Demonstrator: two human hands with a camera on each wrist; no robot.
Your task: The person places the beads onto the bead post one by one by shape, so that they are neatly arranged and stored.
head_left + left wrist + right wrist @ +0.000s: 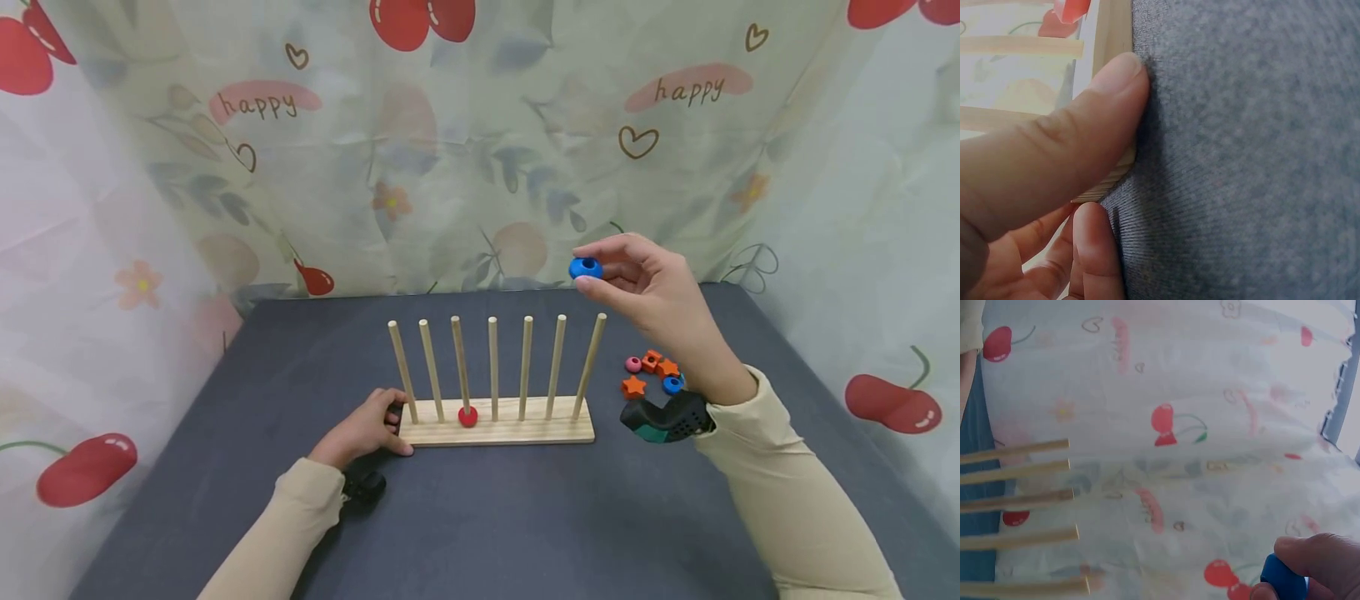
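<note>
In the head view, the right hand (660, 292) pinches a blue bead (586, 268) right of centre, higher in the frame than the tip of the rightmost of seven pegs (527, 367). The step in hand seems to be bringing the bead to a peg; the next move likely calls for lining its hole up over a tip. The left hand (369, 425) grips the left end of the wooden board (525, 432) on the tabletop (480, 525). The bead looks rounded and glossy, its dark hole visible. A red bead (468, 417) sits low on the third peg from the left; loose pieces (633, 387) lie right of the board. In the left wrist view, the left hand holds the board's end at left. In the right wrist view, the blue bead shows at lower right, apart from the pegs at left.
</note>
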